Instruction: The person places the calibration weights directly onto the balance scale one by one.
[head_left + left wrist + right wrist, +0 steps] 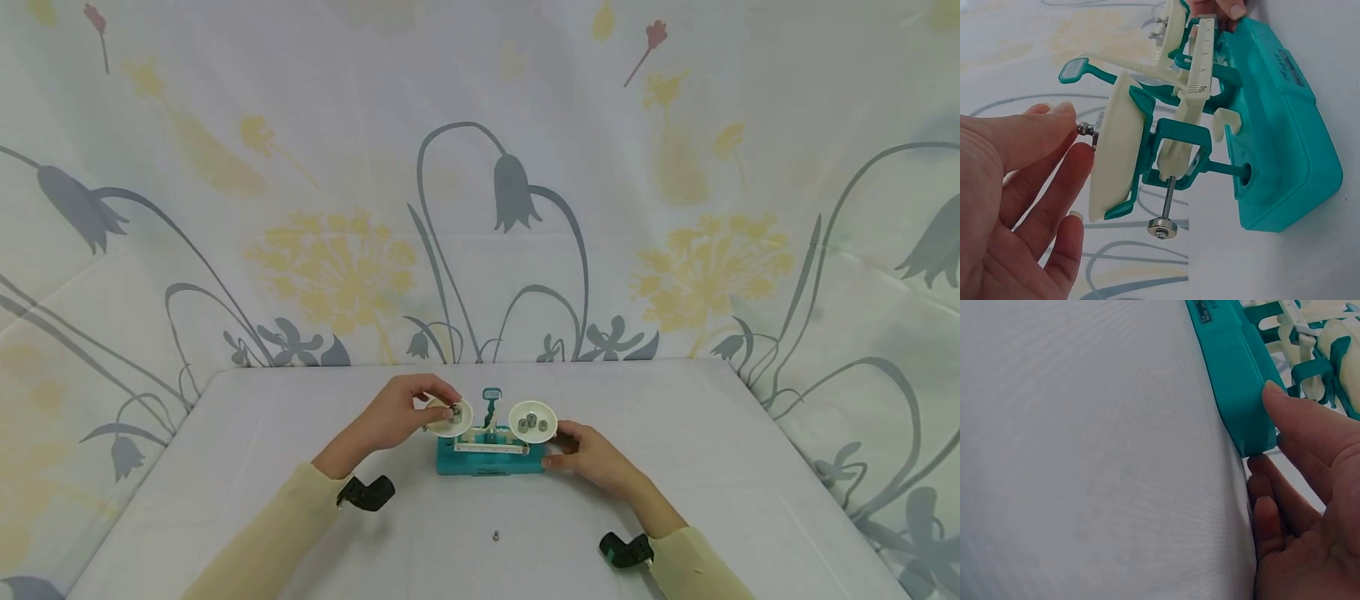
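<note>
A teal and cream balance scale [491,464] stands on the table with a round cream pan on each side. At the left pan [452,432], my left hand [397,410] pinches a small knobbed metal weight [1087,129] between thumb and fingertips, and more metal shows beside it in the pan. My right hand [596,458] holds the right end of the teal base [1244,406], its thumb on the upper edge and other fingers around the end. Several metal weights [532,420] sit in the right pan [533,437].
One small metal weight [496,536] lies on the white-covered table [435,550] in front of the scale. Behind the table hangs a flower-printed curtain [480,275]. A threaded rod with a round metal nut [1162,228] sticks out from the beam's left end.
</note>
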{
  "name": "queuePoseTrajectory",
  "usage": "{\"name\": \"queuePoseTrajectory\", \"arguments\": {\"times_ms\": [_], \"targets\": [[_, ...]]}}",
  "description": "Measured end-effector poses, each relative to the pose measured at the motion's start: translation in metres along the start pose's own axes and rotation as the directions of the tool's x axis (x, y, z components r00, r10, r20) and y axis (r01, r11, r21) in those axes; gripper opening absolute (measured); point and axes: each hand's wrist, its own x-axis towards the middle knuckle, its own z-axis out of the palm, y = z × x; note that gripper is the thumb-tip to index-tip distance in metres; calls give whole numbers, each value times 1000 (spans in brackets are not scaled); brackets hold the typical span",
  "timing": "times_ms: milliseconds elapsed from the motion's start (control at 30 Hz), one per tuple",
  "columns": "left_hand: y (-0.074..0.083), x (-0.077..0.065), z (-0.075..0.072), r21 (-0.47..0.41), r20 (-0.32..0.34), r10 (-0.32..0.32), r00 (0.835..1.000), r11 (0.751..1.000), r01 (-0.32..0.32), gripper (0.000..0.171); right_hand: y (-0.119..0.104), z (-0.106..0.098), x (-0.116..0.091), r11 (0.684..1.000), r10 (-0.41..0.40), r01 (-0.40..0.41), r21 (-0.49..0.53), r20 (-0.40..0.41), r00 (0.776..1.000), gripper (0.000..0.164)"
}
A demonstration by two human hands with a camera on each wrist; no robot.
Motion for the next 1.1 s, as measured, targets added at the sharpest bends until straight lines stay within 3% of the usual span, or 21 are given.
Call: {"name": "queuePoseTrajectory", "arguments": {"times_ms": [1100], "targets": [[9, -21, -4, -41, 5, -21, 1000, 999, 21, 12, 2, 0, 0, 999, -35, 34, 36, 12, 999, 60]]}}
